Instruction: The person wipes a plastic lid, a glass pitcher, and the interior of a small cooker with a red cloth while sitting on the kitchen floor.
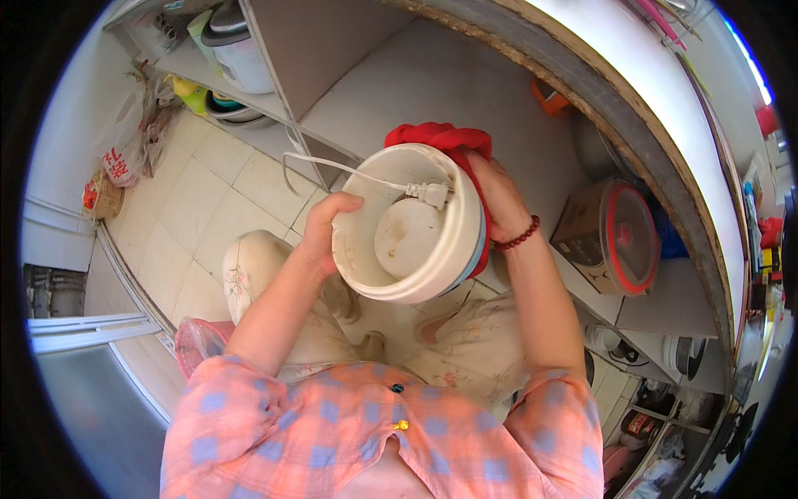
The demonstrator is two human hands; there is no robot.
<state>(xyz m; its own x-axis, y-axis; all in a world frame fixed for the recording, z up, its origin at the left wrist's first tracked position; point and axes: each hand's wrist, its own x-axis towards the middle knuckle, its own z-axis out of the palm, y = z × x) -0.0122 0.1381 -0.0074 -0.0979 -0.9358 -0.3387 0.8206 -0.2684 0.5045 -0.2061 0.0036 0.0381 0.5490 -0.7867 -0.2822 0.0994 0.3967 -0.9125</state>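
Both hands hold up a round white appliance body (358, 274), tilted so that its stained inside shows, with a round metal plate (406, 237) at the bottom. My left hand (324, 231) grips the near left rim, thumb over the edge. My right hand (495, 193) is against the far right side with a red cloth (439, 135) between it and the wall of the body. A white power cord (349, 167) runs over the rim, and its two-pin plug (430, 194) lies inside. The palm side of my right hand is hidden.
Open cupboard shelves (374, 87) stand in front under a counter edge (561, 62). At right are a cardboard box (583, 234) and a red-rimmed clear lid (629, 237). A rice cooker (237, 59) is on the upper left shelf. A pink basket (202, 343) stands beside my left knee.
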